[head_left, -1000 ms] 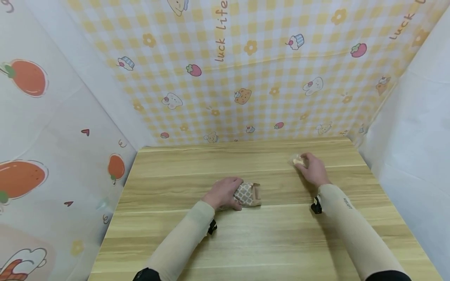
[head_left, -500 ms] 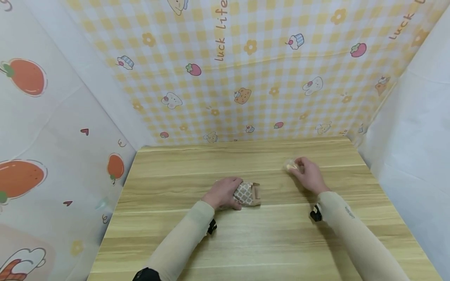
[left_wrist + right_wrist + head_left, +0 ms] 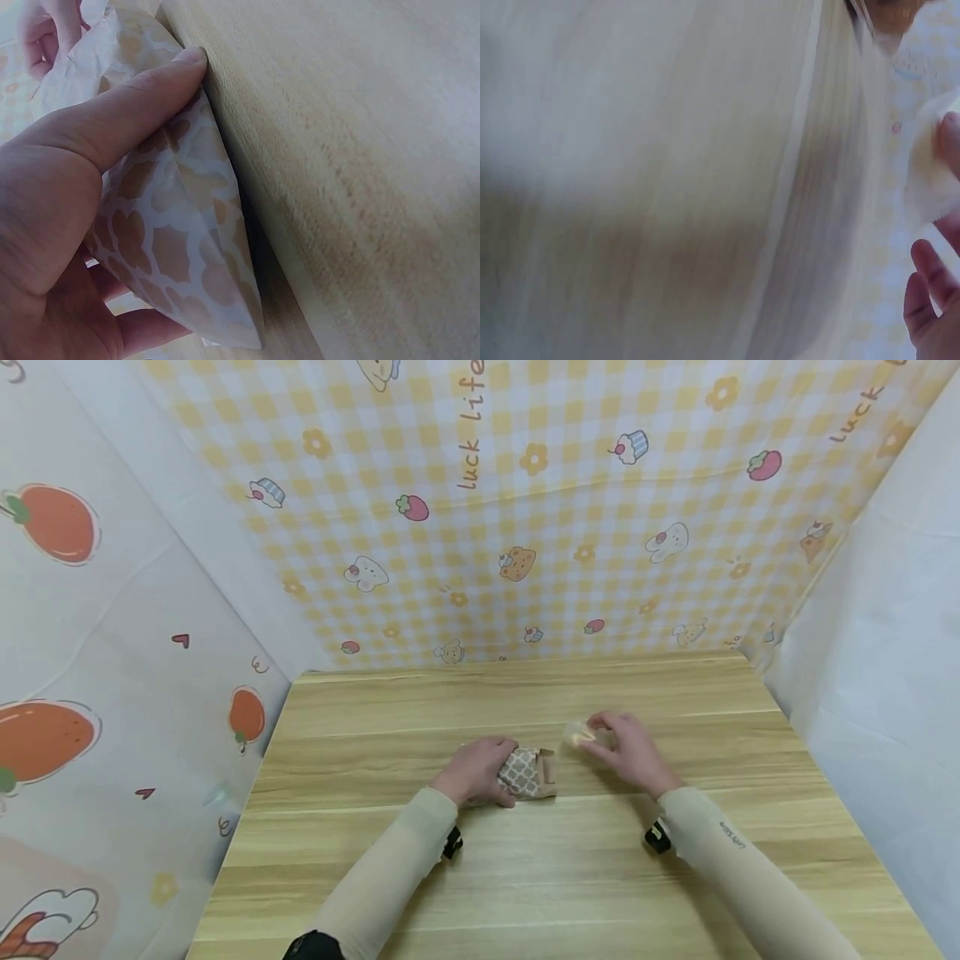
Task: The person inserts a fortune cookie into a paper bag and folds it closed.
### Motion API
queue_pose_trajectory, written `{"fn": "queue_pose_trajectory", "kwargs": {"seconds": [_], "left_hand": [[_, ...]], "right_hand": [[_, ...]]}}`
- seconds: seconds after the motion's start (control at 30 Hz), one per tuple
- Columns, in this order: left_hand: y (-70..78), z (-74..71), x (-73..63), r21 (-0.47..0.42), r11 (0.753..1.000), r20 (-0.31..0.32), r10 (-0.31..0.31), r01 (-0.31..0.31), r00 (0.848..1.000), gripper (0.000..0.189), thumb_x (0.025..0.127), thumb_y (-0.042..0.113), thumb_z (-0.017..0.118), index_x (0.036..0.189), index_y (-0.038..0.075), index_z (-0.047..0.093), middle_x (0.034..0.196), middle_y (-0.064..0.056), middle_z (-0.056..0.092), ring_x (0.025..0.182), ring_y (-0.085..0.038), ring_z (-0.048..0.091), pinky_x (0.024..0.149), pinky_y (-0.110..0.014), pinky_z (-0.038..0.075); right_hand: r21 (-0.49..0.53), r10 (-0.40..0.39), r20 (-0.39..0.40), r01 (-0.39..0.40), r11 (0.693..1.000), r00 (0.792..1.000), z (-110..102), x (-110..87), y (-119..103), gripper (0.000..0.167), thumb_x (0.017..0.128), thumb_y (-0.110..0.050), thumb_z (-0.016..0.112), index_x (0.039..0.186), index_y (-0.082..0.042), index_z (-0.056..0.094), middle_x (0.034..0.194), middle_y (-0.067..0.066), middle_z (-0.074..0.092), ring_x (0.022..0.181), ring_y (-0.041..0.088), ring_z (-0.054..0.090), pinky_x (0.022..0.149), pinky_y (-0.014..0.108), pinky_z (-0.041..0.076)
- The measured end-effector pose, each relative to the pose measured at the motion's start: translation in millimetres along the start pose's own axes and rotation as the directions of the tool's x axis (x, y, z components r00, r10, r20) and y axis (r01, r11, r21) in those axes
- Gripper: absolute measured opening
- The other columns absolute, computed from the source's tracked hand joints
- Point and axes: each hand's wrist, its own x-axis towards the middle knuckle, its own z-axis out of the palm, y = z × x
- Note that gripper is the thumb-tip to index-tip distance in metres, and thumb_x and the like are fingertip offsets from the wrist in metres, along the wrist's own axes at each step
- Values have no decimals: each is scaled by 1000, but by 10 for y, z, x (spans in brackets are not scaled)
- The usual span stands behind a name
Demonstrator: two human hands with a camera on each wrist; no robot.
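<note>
The patterned paper bag (image 3: 521, 774), gripped on the tabletop (image 3: 570, 877) by the fingers of the left hand (image 3: 474, 770), could be crushed by excess pressure, and the clear packet (image 3: 576, 735), pinched near it by the fingers of the right hand (image 3: 630, 752), could be dropped through a loose pinch, one of each being counted.

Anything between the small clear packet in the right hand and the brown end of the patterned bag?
Nothing visible. In the head view, only tabletop shows between the small clear packet in the right hand and the patterned bag's brown end. The left hand grips the bag's other end.
</note>
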Motion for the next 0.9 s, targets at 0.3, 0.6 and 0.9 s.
{"fn": "queue_pose_trajectory", "kwargs": {"seconds": [0.3, 0.6, 0.9], "left_hand": [[-8, 7, -1, 5, 1000, 2, 0, 0, 1000, 99, 72, 47, 96, 152, 12, 51, 154, -8, 55, 139, -27, 54, 114, -47, 49], [-5, -7, -7, -15, 1000, -6, 2, -2, 1000, 98, 72, 45, 97, 152, 12, 51, 153, -8, 56, 139, -28, 54, 115, -47, 48], [-7, -3, -5, -10, 1000, -12, 2, -2, 1000, 99, 71, 46, 97, 152, 12, 51, 154, -8, 55, 140, -28, 53, 117, -46, 46]], "right_hand": [[44, -148, 94, 144, 989, 985, 98, -36, -203, 31, 89, -26, 85, 111, -11, 69, 79, -6, 63, 63, 6, 50, 52, 23, 47], [66, -209, 136, 201, 977, 968, 162, -81, -239, 26, 86, -25, 87, 101, -15, 67, 77, -8, 62, 60, 4, 47, 50, 23, 44], [47, -238, 175, 234, 971, 955, 270, -49, -289, 27, 86, -26, 86, 102, -14, 69, 73, -8, 58, 60, 1, 44, 52, 22, 43]]}}
